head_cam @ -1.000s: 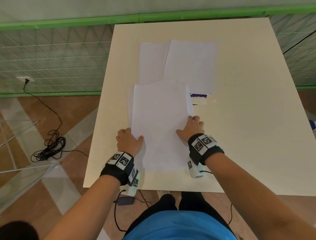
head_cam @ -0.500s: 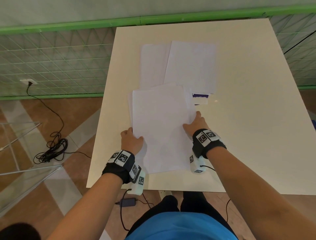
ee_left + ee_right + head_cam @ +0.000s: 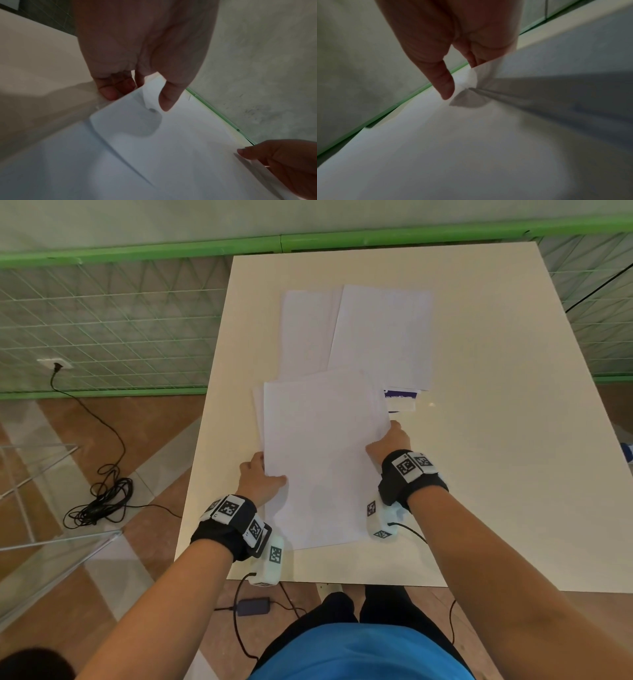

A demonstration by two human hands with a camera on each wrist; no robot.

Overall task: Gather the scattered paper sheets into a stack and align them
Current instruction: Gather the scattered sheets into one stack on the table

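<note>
A stack of white paper sheets (image 3: 318,460) lies on the near middle of the cream table (image 3: 496,474), its layers slightly fanned at the far left corner. My left hand (image 3: 263,474) grips its left edge, thumb on top (image 3: 165,100) and fingers (image 3: 111,90) curled beneath. My right hand (image 3: 388,438) holds the right edge, which is lifted; the thumb (image 3: 445,86) is above the paper and the fingers (image 3: 475,59) are under it. Two loose white sheets (image 3: 305,333) (image 3: 380,333) lie overlapping farther back. A small purple-printed sheet (image 3: 400,399) peeks out beside the stack.
A green mesh fence (image 3: 102,320) runs behind and to the left of the table. A coiled black cable (image 3: 99,501) and a power adapter (image 3: 253,606) lie on the floor. Bare tabletop spreads to the right of the sheets.
My right hand has slid forward from lying on top of the stack to its right edge, which it has lifted. My left hand stays at the left edge.
</note>
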